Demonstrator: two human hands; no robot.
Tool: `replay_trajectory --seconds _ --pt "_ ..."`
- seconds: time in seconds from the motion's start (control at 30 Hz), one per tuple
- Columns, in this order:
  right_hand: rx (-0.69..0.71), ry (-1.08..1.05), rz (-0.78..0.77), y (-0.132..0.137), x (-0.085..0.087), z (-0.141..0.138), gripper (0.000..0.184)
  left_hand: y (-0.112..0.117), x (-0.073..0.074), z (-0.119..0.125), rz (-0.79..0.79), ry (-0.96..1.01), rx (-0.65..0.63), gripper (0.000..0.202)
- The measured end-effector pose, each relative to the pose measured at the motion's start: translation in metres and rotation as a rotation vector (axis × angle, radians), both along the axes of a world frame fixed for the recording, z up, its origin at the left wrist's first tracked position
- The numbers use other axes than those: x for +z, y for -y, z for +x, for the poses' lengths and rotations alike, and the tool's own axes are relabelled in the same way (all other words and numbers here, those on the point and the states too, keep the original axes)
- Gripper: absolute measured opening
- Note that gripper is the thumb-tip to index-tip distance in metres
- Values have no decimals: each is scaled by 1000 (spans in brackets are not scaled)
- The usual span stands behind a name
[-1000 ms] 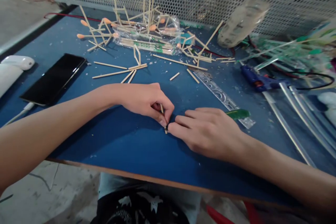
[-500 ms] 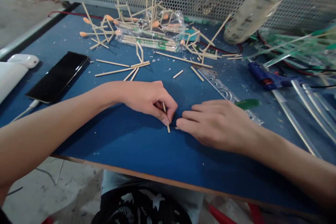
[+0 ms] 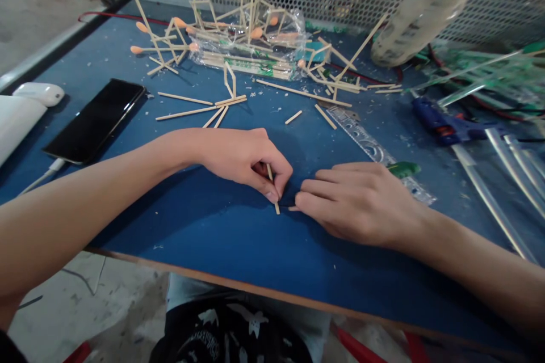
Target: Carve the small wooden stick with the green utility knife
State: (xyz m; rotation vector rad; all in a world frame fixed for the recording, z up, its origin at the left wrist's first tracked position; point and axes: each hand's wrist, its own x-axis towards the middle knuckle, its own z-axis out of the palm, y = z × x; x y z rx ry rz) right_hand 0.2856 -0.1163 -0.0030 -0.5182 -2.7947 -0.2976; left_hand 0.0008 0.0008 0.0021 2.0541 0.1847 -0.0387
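Observation:
My left hand (image 3: 251, 161) pinches a thin wooden stick (image 3: 277, 208) between thumb and fingertips. The stick leans, and its lower end points down at the blue tabletop. My right hand (image 3: 353, 198) is closed, knuckles up, just to the right. It grips what looks like a green-handled knife (image 3: 404, 168). The handle shows behind the hand, and a thin tip comes out by the fingers near the stick. Most of the knife is hidden by the hand. Under the handle lies a clear plastic ruler (image 3: 361, 139).
Cut sticks (image 3: 187, 113) and stick frames with orange ends lie along the back around a plastic bag (image 3: 251, 57). A phone (image 3: 96, 122) rests at left. At right are a blue glue gun (image 3: 443, 122), clear glue sticks (image 3: 489, 198) and a bottle (image 3: 421, 20).
The whole view has shifted slightly, so things appear a little further right. Both hands keep their grips. The green handle has moved slightly against the ruler.

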Motion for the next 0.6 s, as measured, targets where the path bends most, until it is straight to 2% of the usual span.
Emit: replay_trajectory --seconds 0.33,0.6 --pt "-13 3 -5 1 2 1 33 1 3 -1 17 6 -3 18" --pt "-29 -4 39 9 4 -15 40 1 3 4 38 -5 25 21"
